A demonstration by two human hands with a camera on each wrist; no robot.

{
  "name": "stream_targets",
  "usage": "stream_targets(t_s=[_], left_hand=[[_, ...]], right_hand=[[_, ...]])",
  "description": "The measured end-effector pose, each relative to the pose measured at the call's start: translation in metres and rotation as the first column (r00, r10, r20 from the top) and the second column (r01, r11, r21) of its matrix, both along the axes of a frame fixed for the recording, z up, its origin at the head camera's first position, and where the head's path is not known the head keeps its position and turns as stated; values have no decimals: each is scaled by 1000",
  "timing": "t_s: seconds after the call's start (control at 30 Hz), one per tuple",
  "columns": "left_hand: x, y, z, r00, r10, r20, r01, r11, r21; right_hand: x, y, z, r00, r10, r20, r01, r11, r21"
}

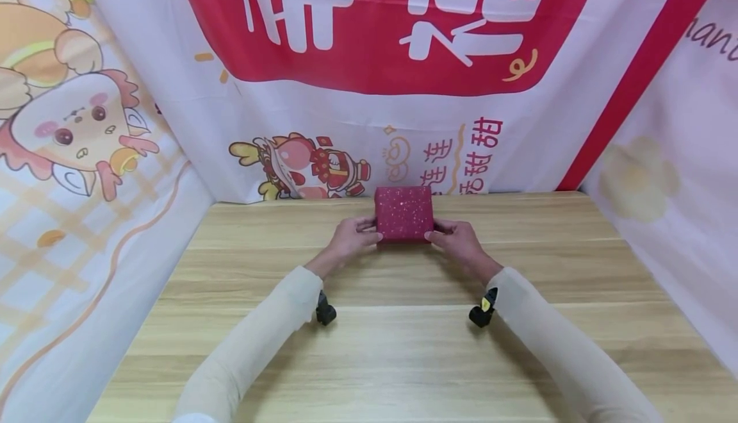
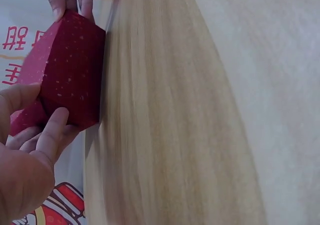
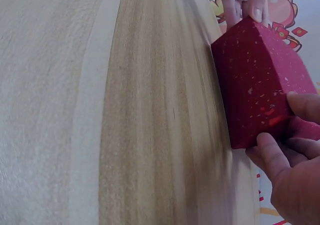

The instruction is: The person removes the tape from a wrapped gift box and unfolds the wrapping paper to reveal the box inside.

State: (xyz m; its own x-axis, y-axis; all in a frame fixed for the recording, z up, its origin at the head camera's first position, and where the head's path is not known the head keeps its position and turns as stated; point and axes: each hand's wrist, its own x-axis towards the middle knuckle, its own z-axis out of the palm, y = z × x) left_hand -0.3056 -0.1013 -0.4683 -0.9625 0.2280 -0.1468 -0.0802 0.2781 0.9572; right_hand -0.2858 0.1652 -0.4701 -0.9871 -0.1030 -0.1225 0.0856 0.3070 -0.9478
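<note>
A dark red box (image 1: pixel 403 213) with pale and gold speckles is at the far side of the wooden table, close to the back cloth. My left hand (image 1: pixel 353 237) grips its left end, with the thumb on the near side and the other fingers around the end. On the opposite end my right hand (image 1: pixel 457 241) holds it the same way. In the left wrist view the box (image 2: pixel 75 70) appears between both hands, its lower edge close to the table. The right wrist view shows fingers of my right hand (image 3: pixel 295 180) against the box's end face.
The wooden table (image 1: pixel 398 346) reaches back to a printed cloth (image 1: pixel 369 109) with red and white characters. Patterned cloths hang at the left (image 1: pixel 75 173) and right (image 1: pixel 657 154) sides. A small black camera (image 1: pixel 325 311) is worn on the left wrist, another black camera (image 1: pixel 481 314) on the right.
</note>
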Motion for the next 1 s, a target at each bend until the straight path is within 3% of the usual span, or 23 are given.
stream_targets(t_s=[0.13, 0.5, 0.8, 1.0], left_hand=[[0, 2, -1, 1000, 20, -20, -19, 999, 42], [3, 4, 1, 998, -11, -64, 11, 1000, -10], [7, 2, 9, 998, 40, 49, -44, 997, 66], [7, 3, 6, 999, 23, -35, -24, 999, -29]], right_hand=[[1, -2, 1, 998, 26, -57, -26, 1000, 0], [7, -6, 10, 996, 60, -61, -52, 991, 122], [10, -7, 11, 999, 35, -39, -29, 990, 134], [10, -5, 9, 999, 20, -30, -16, 990, 139]])
